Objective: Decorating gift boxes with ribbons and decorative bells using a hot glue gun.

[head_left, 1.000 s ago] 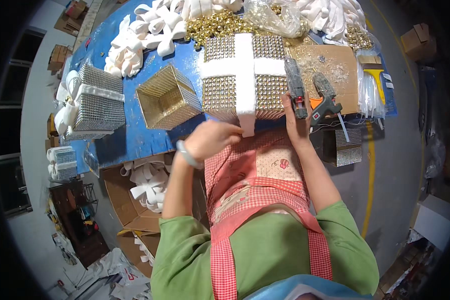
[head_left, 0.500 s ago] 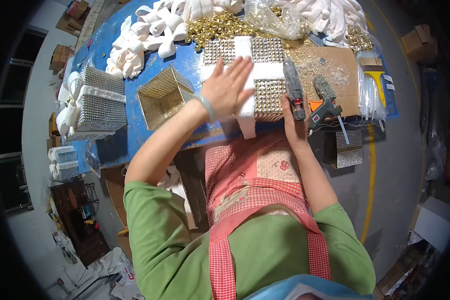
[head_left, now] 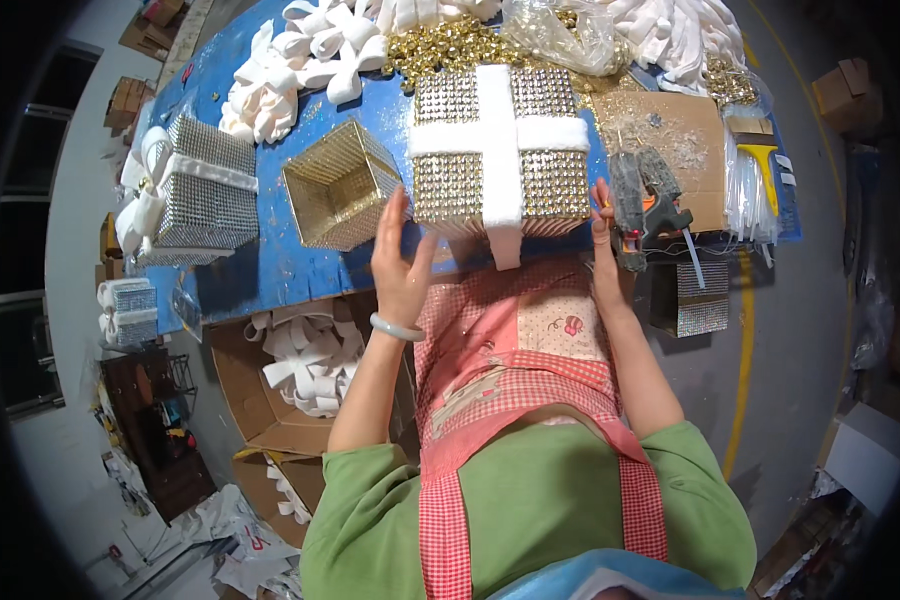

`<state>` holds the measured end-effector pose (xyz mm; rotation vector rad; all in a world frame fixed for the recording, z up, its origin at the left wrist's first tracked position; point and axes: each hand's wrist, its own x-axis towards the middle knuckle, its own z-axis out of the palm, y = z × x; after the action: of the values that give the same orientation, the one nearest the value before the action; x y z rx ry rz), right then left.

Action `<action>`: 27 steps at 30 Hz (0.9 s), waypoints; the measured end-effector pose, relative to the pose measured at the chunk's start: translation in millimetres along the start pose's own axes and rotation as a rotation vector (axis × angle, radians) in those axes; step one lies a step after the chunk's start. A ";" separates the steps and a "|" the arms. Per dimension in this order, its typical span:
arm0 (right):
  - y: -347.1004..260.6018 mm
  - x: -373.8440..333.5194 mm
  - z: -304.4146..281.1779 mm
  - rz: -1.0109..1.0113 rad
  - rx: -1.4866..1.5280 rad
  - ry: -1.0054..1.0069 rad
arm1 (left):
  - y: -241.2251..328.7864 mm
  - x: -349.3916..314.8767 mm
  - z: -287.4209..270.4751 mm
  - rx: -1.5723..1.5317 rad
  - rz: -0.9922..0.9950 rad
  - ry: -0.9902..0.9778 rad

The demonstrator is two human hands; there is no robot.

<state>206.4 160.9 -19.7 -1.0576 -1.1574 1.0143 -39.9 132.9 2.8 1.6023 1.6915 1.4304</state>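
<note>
A box [head_left: 550, 190] covered in gold rhinestones sits before me at the table's front edge. White velvet ribbon [head_left: 498, 130] crosses its top, and one end hangs down the front. My left hand [head_left: 402, 275] is beside the box's near left corner, fingers apart, holding nothing. At the near right corner, my right hand [head_left: 610, 265] grips a dark, dust-coated hot glue gun [head_left: 627, 205]; part of that grip is hidden. Just right of it is a second glue gun [head_left: 662, 218] with an orange trigger and a pale glue stick poking out.
An open gold box [head_left: 320, 200] and a silver box with white bow [head_left: 210, 190] stand left. White bows [head_left: 335, 50], gold bells [head_left: 440, 50] and a plastic bag [head_left: 560, 35] line the back. Cardboard [head_left: 695, 130] and a yellow scraper [head_left: 765, 175] lie right.
My left hand has come off the ribbon on the box's top, down to its near left side. My right hand has shifted right and slightly nearer with the glue gun.
</note>
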 end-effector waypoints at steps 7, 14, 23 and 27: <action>-29.1 12.8 5.4 -0.002 -0.271 0.077 | 5.8 39.9 8.4 0.190 0.152 0.079; -56.3 94.4 -2.7 -0.221 -0.471 -0.141 | 37.8 130.0 -0.2 0.772 -0.057 -0.183; -24.1 98.6 -11.7 0.202 -0.142 -0.104 | 35.1 96.8 2.9 0.588 0.327 -0.059; -45.0 76.5 -30.6 0.139 -0.253 0.008 | 60.3 48.1 -6.1 0.475 0.770 -0.493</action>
<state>249.1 222.9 36.5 -1.3564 -1.2422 0.9871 -28.0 162.9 73.1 2.7944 1.2082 0.7768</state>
